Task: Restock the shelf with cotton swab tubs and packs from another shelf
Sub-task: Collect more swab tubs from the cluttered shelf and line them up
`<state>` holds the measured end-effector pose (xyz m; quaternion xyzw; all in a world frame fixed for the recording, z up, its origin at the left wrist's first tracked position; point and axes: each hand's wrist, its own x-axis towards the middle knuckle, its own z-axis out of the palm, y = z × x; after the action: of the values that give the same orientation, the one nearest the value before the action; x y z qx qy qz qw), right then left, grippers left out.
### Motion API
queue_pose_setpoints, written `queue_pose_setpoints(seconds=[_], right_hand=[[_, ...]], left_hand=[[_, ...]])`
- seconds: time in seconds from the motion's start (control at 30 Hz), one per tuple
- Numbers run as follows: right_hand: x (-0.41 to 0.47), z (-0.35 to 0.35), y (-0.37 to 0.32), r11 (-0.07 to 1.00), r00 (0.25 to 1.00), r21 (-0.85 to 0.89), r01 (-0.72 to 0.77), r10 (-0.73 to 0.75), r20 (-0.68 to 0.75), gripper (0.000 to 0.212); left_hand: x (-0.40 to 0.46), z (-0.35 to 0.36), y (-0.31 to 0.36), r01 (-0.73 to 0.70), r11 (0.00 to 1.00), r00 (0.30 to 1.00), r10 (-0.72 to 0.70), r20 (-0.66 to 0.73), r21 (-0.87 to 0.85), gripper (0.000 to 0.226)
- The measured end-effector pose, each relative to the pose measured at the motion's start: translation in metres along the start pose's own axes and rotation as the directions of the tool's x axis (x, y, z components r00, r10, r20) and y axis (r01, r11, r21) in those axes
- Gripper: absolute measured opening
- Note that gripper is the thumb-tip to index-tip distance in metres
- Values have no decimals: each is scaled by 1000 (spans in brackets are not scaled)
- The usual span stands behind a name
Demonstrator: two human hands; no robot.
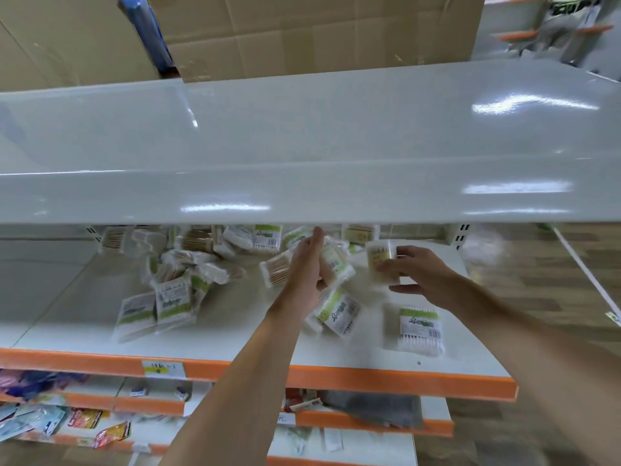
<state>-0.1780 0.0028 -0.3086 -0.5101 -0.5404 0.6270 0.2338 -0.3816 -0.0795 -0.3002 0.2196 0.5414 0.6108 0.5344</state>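
Note:
Cotton swab packs lie scattered on a white shelf with an orange front edge (336, 375). My left hand (304, 269) reaches under the upper shelf and grips a clear swab pack (336, 260) with a green label. My right hand (415, 270) holds a round clear swab tub (381, 257) with wooden sticks inside. Just below the hands lie two packs: one tilted pack (339, 314) and one flat pack (420, 327) near the shelf's right side. A heap of packs (174, 297) sits to the left.
A wide glossy white upper shelf (302, 146) overhangs the back of the swab shelf and hides the rear packs. Cardboard boxes (302, 31) stand behind it. Lower shelves (84, 422) hold small coloured packets. A wooden floor (554, 297) lies to the right.

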Motion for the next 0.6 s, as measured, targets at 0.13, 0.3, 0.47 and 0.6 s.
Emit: queue_pose_setpoints(seconds=[0.13,0.3,0.47,0.6], right_hand=[[-4,2,-13,999,997,11,39,-40,72,58],[-12,8,-21,996,995,4,88,-88,38,81],[-15,21,-26,993,988,-21,114,-111,105,61],[-13,41,-35,993,984,-74,96,-84,158,39]], left_hand=[[-3,3,2,71,996,997,-72,37,45,56],[-10,3,9,30,999,999,-32,37,39,26],[-23,-17,16,-74,987,990,55,133,142,15],[-34,-35,23,-127,977,991,119,56,169,27]])
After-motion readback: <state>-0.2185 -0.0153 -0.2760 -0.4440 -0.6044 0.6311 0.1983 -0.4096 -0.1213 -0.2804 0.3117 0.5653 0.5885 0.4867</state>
